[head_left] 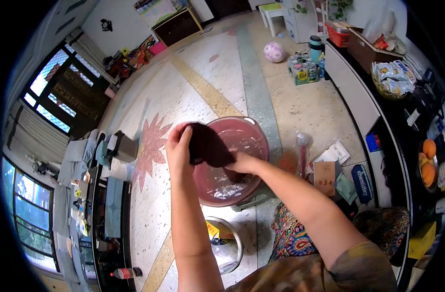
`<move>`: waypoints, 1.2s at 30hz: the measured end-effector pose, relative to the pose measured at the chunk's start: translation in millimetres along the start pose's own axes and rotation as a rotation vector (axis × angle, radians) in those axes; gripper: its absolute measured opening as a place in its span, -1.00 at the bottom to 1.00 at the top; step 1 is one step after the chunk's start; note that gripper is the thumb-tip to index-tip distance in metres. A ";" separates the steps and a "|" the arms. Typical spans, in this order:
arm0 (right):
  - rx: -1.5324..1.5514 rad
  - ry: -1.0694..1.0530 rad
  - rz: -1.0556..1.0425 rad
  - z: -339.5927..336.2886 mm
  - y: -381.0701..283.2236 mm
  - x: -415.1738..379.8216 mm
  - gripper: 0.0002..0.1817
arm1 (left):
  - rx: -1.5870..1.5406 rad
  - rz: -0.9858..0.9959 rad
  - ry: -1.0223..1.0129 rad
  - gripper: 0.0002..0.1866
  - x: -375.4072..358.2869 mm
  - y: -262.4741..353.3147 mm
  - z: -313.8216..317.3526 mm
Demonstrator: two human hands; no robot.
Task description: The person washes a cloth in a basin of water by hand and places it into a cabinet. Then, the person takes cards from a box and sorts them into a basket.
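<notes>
A dark, nearly black piece of cloth (209, 146) is stretched between my two hands above a pink plastic basin (264, 141). My left hand (179, 145) is closed on its upper left end, beside the basin's left rim. At its lower right end, my right hand (241, 163) grips the cloth over the middle of the basin. Shiny water (230, 189) lies in the basin. What kind of cloth item it is, I cannot make out.
Close below the basin stands a white-rimmed bin (240, 246) with a bag inside. To the right, a clear bottle (303, 141), a cardboard piece (324, 177) and a blue pouch (362, 184) lie near the long cabinet (351, 87). A ball (274, 52) rests farther off.
</notes>
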State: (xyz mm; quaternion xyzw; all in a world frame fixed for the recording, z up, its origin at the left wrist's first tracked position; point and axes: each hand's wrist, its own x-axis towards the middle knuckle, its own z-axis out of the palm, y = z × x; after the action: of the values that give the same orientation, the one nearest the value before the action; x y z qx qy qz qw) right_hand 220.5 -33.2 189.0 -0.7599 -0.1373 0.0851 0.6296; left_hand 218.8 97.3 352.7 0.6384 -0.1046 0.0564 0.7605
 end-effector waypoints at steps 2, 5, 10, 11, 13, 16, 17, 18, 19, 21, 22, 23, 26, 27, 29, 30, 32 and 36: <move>-0.180 -0.016 0.278 -4.7 -0.2 -1.7 -0.56 | 0.008 -0.119 0.178 -0.87 -3.9 -21.9 -15.9; -0.493 0.040 0.401 -7.9 -8.1 -11.8 -0.55 | -0.014 -0.120 0.256 -0.87 -10.4 -76.1 -51.1; -0.720 -0.080 0.406 1.3 -0.3 -19.9 -0.53 | 0.092 -0.378 0.224 -0.82 -31.6 -152.3 -88.3; -0.794 -0.006 0.477 20.4 31.3 -7.5 -0.51 | 0.063 -0.417 0.267 -0.80 -33.2 -172.7 -94.1; -0.895 -0.052 0.516 23.6 15.0 -9.9 -0.54 | 0.061 -0.530 0.283 -0.78 -41.4 -185.0 -92.0; -0.806 -0.172 0.474 23.9 32.3 5.1 -0.64 | 0.145 -0.610 0.247 -0.76 -46.0 -175.0 -78.9; -0.742 -0.155 0.383 16.4 5.5 -5.5 -0.71 | 0.195 -0.657 0.214 -0.73 -46.6 -171.5 -76.3; -0.745 -0.153 0.385 15.6 -5.8 -8.5 -0.71 | 0.191 -0.656 0.212 -0.73 -45.0 -173.1 -75.5; -0.562 -0.043 0.291 17.5 -14.7 -8.0 -0.71 | -0.034 -0.773 0.225 -0.70 -43.3 -176.2 -75.0; -0.381 0.070 0.204 20.4 -19.9 -2.2 -0.71 | -0.141 -0.867 0.204 -0.56 -46.5 -168.7 -63.8; -0.260 0.137 0.015 21.0 -21.4 1.9 -0.74 | -0.144 -0.869 0.199 -0.56 -50.5 -156.7 -54.4; -0.137 0.203 -0.175 21.1 -22.6 5.3 -0.76 | -0.263 -0.853 0.211 -0.53 -54.6 -143.6 -44.9; 0.493 -0.025 -0.109 20.6 -51.1 -2.7 -0.76 | -0.397 -0.785 0.222 -0.45 -56.3 -129.1 -31.3; 0.567 -0.055 -0.106 20.8 -61.1 -7.8 -0.76 | -0.560 -0.770 0.224 -0.48 -53.6 -134.4 -36.4; 0.106 0.011 -0.504 31.9 -43.8 3.7 -0.72 | -0.760 -0.677 0.216 -0.57 -52.7 -135.9 -39.4; -0.032 0.071 -0.573 38.3 -45.0 1.7 -0.74 | -1.004 -0.604 0.000 -0.55 -49.1 -146.7 -47.7; -0.208 0.176 -0.341 47.5 -57.3 -13.6 -0.56 | -0.888 -0.560 0.119 -0.56 -45.7 -152.3 -49.9; -0.365 0.400 -0.399 62.2 -63.8 -21.8 -0.64 | -0.759 -0.533 0.228 -0.57 -45.1 -148.1 -36.2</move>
State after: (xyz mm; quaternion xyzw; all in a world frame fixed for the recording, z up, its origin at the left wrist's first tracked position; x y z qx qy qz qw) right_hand 174.6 28.8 238.6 -0.8200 -0.1702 -0.2167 0.5017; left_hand 210.6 108.6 194.3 0.3100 0.1339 -0.1130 0.9345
